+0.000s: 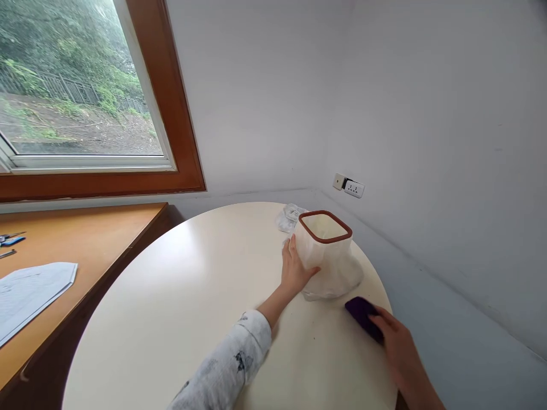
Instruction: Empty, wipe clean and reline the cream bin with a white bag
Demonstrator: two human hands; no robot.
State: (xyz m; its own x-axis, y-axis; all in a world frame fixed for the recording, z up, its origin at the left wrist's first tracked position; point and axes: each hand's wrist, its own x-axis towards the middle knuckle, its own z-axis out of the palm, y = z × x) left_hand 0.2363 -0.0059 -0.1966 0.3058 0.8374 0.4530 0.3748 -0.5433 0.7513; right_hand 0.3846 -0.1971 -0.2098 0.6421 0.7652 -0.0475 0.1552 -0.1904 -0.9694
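Observation:
On the right part of the round cream table (179, 296) stands a pale square bin (327, 259) with a brown rim, a clear plastic bag bunched around its lower part. My left hand (296, 267) rests against the bin's near left side, thumb and fingers spread on its wall. Low at the table's right edge, my right hand (397, 339) grips a dark purple folded cloth (364, 318) between thumb and fingers. The cloth lies on or just over the tabletop; which of the two I cannot tell.
Crumpled clear plastic (289, 216) lies behind the bin. A wooden desk (98, 228) on the left holds papers (36, 290) and a blue-handled tool (12, 241). White walls close in behind and on the right, with a socket (354, 188) near the corner.

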